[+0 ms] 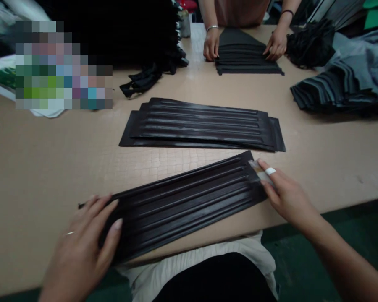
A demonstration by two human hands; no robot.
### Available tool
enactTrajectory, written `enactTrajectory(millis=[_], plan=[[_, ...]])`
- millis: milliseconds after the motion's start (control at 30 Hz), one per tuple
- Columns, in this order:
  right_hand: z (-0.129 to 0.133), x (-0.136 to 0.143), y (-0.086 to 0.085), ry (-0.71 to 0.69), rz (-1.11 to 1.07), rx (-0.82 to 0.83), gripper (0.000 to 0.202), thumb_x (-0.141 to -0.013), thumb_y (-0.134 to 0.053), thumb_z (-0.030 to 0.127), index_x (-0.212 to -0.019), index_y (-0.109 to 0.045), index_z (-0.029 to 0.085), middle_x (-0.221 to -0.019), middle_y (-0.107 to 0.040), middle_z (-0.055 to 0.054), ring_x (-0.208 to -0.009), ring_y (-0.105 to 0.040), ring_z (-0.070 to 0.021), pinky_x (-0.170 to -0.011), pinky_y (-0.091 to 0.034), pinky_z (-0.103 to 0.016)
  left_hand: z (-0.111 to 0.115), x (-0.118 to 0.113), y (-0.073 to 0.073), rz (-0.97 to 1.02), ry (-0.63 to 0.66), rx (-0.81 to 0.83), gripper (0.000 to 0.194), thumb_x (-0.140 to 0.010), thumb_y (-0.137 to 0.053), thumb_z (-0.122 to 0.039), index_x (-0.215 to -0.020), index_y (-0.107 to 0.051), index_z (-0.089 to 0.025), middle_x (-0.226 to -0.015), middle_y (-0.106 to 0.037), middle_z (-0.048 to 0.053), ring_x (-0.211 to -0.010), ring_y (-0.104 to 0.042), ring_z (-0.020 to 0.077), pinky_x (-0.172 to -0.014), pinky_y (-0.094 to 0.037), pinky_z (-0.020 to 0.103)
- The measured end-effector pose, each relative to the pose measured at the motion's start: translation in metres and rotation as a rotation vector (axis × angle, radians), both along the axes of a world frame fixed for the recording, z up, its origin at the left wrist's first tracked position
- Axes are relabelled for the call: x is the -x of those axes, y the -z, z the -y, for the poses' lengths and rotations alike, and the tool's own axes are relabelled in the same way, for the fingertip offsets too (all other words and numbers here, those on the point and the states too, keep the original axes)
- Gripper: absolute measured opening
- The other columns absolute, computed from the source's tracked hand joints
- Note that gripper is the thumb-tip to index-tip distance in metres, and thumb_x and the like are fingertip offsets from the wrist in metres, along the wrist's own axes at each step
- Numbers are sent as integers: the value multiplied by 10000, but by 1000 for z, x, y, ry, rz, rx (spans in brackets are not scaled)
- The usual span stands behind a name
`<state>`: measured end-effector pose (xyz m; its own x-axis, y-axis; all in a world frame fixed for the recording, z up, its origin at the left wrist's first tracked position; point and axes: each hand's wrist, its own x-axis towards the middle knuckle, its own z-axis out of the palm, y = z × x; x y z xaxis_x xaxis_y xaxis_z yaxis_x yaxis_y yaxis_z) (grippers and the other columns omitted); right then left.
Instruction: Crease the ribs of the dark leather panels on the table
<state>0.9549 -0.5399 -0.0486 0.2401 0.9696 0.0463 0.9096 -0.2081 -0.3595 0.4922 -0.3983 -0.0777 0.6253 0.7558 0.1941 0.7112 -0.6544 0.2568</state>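
A dark, ribbed leather-like panel (182, 201) lies at a slant near the front edge of the table. My left hand (85, 239) rests on its left end, fingers stretched out and slightly apart. At the other end, my right hand (283, 188) pinches a small flat pale piece (257, 170) between thumb and fingers. That piece touches the panel's right end; its exact kind is unclear. Just beyond, several similar ribbed panels (201, 123) lie in an uneven stack.
Across the table (327, 167), another person's hands (277, 44) touch a fanned row of dark pieces (247, 52). Grey and black fabric pieces (330, 84) are piled at right. Black strips (141, 82) and a large black heap (113, 33) lie at back left.
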Motion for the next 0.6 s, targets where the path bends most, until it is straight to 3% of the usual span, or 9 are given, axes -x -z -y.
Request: enactTrajectory(millis=[33,133,233,367,500,600], plan=[[-13,6,4,0,60,3,548,-1049,-374,284,-1586,-340,184,-1293,-646,-155,-1119,-650,-274,-944,-549,-435,2,-30,-5,-7,-12,3,793,-919,-446,-373,-1602,-73,-525,-1662,-167,-202,-1532,-297,359,-1215,-380,684],[-36,21,14,42,243,79,525,-1050,-348,262,-1567,-381,174,-1221,-682,-134,-966,-676,-260,-824,-554,-386,8,-118,-7,-86,155,49,766,-994,-435,-405,-1640,-22,-382,-1678,-239,-34,-1545,-290,317,-1214,-392,655],[-36,32,22,41,346,165,531,-1053,-332,231,-1580,-354,172,-1193,-689,-113,-840,-676,-223,-692,-523,-329,14,-167,3,-178,203,85,707,-1005,-419,-496,-1640,-149,-342,-1672,-228,4,-1558,-245,331,-1217,-345,694],[-33,42,24,37,426,234,570,-1042,-331,182,-1609,-278,143,-1127,-685,-111,-790,-664,-206,-637,-476,-306,19,-176,14,-190,180,109,690,-996,-405,-527,-1631,-200,-350,-1671,-206,3,-1570,-203,336,-1219,-299,720],[-47,44,21,50,455,269,588,-1041,-322,193,-1623,-245,156,-1156,-665,-124,-820,-665,-216,-629,-456,-302,20,-171,15,-199,175,114,696,-1002,-383,-511,-1638,-167,-330,-1676,-196,11,-1577,-187,335,-1214,-278,732],[-40,49,23,57,436,273,593,-1036,-336,179,-1621,-243,148,-1135,-662,-109,-807,-651,-199,-629,-446,-298,20,-170,14,-179,186,127,681,-1001,-394,-512,-1630,-221,-315,-1669,-227,31,-1571,-220,348,-1207,-271,731]])
